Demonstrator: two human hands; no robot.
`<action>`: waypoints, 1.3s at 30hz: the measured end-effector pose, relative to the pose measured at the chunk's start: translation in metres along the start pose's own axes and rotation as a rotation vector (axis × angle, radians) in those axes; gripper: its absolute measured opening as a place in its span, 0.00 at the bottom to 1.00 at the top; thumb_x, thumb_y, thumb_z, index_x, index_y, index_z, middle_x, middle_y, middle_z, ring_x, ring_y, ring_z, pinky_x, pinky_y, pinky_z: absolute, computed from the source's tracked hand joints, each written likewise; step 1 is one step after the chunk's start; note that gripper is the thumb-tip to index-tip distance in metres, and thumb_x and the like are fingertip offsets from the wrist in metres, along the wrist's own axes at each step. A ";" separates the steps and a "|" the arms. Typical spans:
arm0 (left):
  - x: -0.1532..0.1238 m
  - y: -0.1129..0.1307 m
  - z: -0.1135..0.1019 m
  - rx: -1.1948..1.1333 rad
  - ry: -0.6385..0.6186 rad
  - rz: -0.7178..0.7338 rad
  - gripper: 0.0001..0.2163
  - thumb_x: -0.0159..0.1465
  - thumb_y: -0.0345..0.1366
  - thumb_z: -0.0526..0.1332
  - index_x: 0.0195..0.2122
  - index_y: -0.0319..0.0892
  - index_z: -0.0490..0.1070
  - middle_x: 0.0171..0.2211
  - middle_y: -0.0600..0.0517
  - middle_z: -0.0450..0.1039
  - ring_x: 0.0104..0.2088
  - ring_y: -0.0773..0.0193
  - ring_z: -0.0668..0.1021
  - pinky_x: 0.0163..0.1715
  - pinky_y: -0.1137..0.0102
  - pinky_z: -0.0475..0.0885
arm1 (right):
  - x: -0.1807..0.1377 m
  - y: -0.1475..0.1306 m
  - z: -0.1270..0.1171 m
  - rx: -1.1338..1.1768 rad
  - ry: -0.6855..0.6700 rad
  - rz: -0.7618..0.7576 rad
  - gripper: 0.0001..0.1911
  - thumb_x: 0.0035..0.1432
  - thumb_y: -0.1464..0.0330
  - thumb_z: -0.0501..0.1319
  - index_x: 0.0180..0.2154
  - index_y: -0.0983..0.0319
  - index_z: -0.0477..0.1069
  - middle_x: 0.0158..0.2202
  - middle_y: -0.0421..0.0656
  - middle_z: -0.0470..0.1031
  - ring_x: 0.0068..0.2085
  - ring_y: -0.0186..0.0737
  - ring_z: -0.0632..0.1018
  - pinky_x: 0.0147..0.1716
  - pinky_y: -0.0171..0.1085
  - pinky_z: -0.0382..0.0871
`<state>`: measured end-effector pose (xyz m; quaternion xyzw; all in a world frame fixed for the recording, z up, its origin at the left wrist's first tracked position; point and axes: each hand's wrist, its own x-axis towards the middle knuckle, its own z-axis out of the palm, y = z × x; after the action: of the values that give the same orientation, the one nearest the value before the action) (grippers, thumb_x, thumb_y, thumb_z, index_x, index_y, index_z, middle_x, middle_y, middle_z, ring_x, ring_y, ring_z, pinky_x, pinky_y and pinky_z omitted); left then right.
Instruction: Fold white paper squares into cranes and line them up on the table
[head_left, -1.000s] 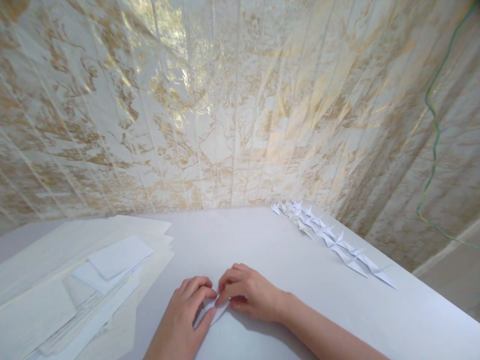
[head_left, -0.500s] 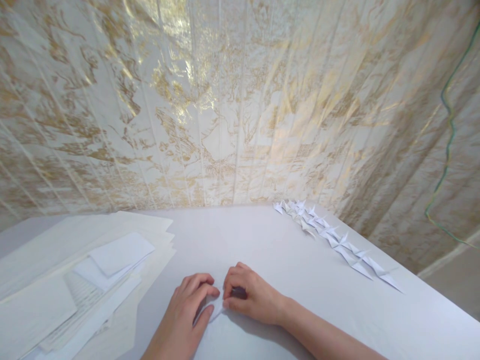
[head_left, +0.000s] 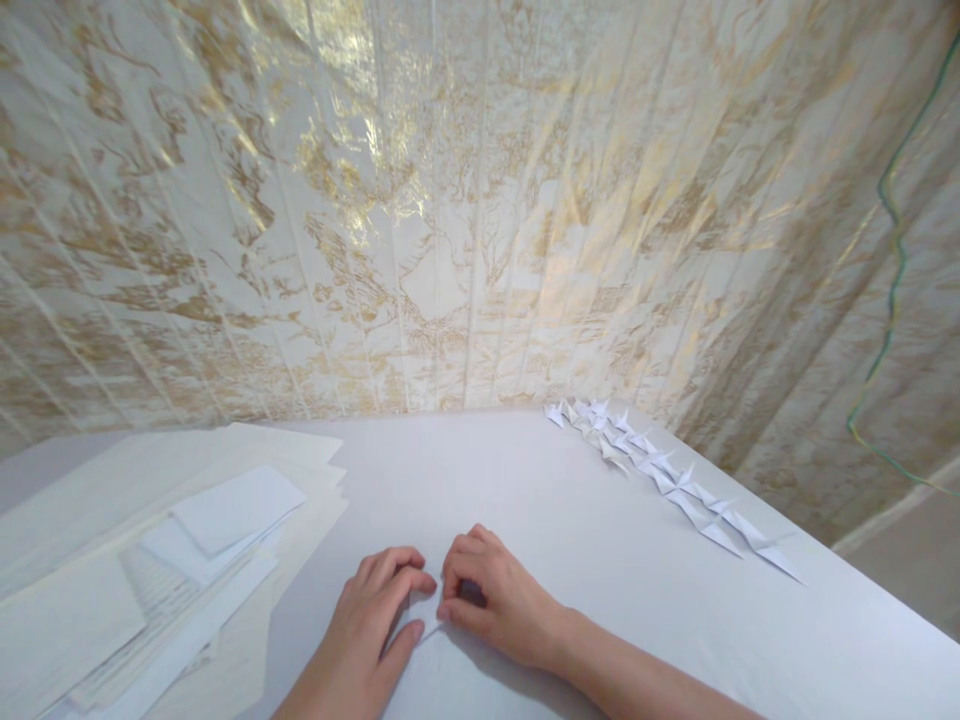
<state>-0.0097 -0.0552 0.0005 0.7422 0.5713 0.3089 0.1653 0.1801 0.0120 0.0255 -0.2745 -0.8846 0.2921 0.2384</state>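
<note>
A small folded piece of white paper (head_left: 426, 612) lies on the table between my hands, mostly hidden by the fingers. My left hand (head_left: 382, 610) rests at its left side, fingers curved and the thumb spread away from them, with the tips touching or close to the paper. At the right edge of the paper, my right hand (head_left: 487, 595) has its thumb and forefinger pinched together on it. White paper blends with the white tabletop, so its full outline cannot be made out.
Folded white paper cranes (head_left: 679, 485) stand in rows along the table's right edge. Loose paper sheets (head_left: 300, 530) and a pile of cut white pieces (head_left: 240, 510) cover the left side. Behind the white table (head_left: 450, 470) hangs a gold-patterned covering (head_left: 420, 250); a green cord (head_left: 892, 290) dangles at right.
My left thumb has shifted slightly, and more of the paper's lower edge shows between the hands. My right hand keeps its pinch. The whole view has moved slightly.
</note>
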 end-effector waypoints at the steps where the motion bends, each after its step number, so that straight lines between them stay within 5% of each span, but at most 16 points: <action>1: 0.000 -0.001 0.000 -0.001 -0.001 -0.004 0.10 0.59 0.30 0.58 0.40 0.49 0.73 0.48 0.50 0.71 0.51 0.54 0.71 0.51 0.57 0.70 | 0.000 0.000 0.001 0.001 0.005 0.009 0.09 0.52 0.76 0.69 0.28 0.63 0.70 0.31 0.37 0.71 0.38 0.36 0.70 0.44 0.37 0.60; 24: -0.002 -0.012 0.008 -0.007 0.007 0.027 0.14 0.58 0.27 0.56 0.43 0.51 0.71 0.50 0.51 0.69 0.53 0.54 0.70 0.51 0.56 0.69 | 0.002 -0.004 0.007 -0.119 0.036 0.039 0.08 0.51 0.78 0.65 0.28 0.62 0.69 0.32 0.39 0.70 0.38 0.39 0.68 0.42 0.37 0.59; 31: -0.004 -0.006 0.011 -0.020 0.107 0.042 0.07 0.64 0.40 0.58 0.41 0.50 0.72 0.47 0.50 0.71 0.50 0.53 0.71 0.48 0.56 0.70 | 0.001 -0.004 0.008 -0.131 0.042 0.034 0.08 0.52 0.78 0.64 0.29 0.62 0.68 0.32 0.39 0.70 0.38 0.38 0.68 0.41 0.37 0.59; 39: -0.002 -0.010 0.012 0.013 0.069 0.038 0.08 0.61 0.35 0.61 0.42 0.51 0.72 0.47 0.51 0.71 0.50 0.52 0.71 0.48 0.56 0.69 | 0.001 -0.003 0.010 -0.179 0.036 0.032 0.08 0.53 0.77 0.64 0.29 0.62 0.66 0.33 0.39 0.70 0.39 0.39 0.68 0.41 0.37 0.58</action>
<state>-0.0098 -0.0531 -0.0157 0.7429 0.5645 0.3336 0.1345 0.1719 0.0070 0.0203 -0.3141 -0.8982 0.2106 0.2242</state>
